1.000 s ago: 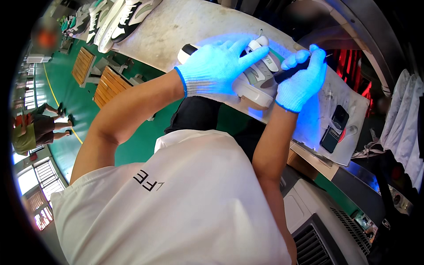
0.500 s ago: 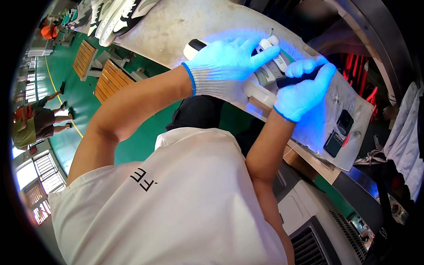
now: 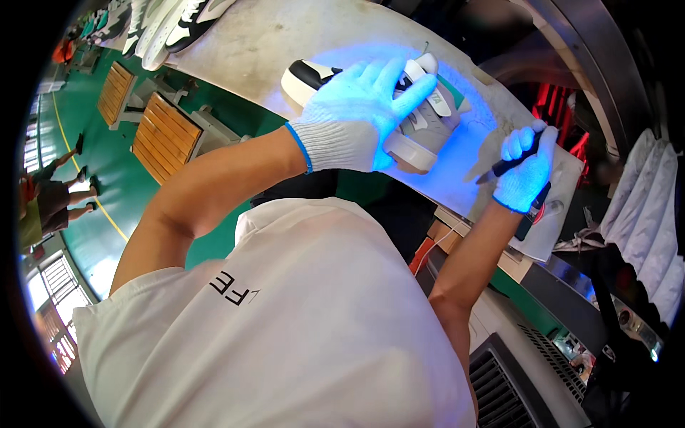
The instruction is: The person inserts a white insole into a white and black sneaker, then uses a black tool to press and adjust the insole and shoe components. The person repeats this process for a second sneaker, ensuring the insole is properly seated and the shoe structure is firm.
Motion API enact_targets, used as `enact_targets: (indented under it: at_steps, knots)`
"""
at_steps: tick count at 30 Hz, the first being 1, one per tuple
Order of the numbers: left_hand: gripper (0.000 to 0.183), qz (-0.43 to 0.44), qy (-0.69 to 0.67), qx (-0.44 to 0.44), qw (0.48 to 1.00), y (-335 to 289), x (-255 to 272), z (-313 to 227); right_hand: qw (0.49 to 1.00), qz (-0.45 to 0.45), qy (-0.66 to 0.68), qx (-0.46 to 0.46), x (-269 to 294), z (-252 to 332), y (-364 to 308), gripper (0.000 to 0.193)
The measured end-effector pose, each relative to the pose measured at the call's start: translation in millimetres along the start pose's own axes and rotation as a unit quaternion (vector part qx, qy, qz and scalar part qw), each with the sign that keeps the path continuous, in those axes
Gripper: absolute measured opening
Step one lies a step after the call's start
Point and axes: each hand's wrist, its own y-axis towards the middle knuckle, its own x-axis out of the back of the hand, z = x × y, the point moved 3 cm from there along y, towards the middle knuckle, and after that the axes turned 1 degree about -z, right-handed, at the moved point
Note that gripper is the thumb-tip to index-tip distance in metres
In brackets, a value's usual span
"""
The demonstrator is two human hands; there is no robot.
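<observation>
A white and grey sneaker [image 3: 427, 128] with a black and white heel part lies on the worktable under blue light. My left hand [image 3: 364, 100], in a white knit glove with a blue cuff edge, grips it from above, the thumb lying across toward the strap. The palm covers the middle of the shoe. To the right of the shoe, my gloved right hand [image 3: 526, 167] is closed around a black-handled knife [image 3: 503, 168]. Its pointed tip faces left and is apart from the sneaker.
More sneakers [image 3: 187, 27] stand at the table's far left end. A dark phone [image 3: 525, 227] is partly hidden behind my right wrist. Pale cloth [image 3: 642, 221] hangs at the right. Slatted wooden benches [image 3: 168, 128] stand on the green floor [image 3: 93, 164], with people farther left.
My right hand has moved right and down, away from the sneaker, still holding the knife. My left hand stays on the shoe. The whole view has shifted slightly.
</observation>
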Motion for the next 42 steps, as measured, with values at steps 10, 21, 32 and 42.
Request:
enact_targets:
  at_steps: [10,21,32,42]
  knots:
    - [0.119,-0.036,0.018,-0.027,0.999,-7,5,-2,0.838,0.208,0.482,-0.149,-65,-73,-20,0.042]
    - [0.098,-0.138,0.019,-0.049,0.989,-37,4,-14,0.575,0.021,-0.731,0.368,4,-37,-64,0.080]
    - [0.078,-0.184,0.076,-0.072,0.977,-41,-13,-5,0.811,0.332,-0.454,-0.161,-33,-73,-66,0.072]
    - [0.072,-0.232,0.065,-0.082,0.967,-40,-27,6,0.916,0.055,-0.395,-0.045,-85,-94,-122,0.100]
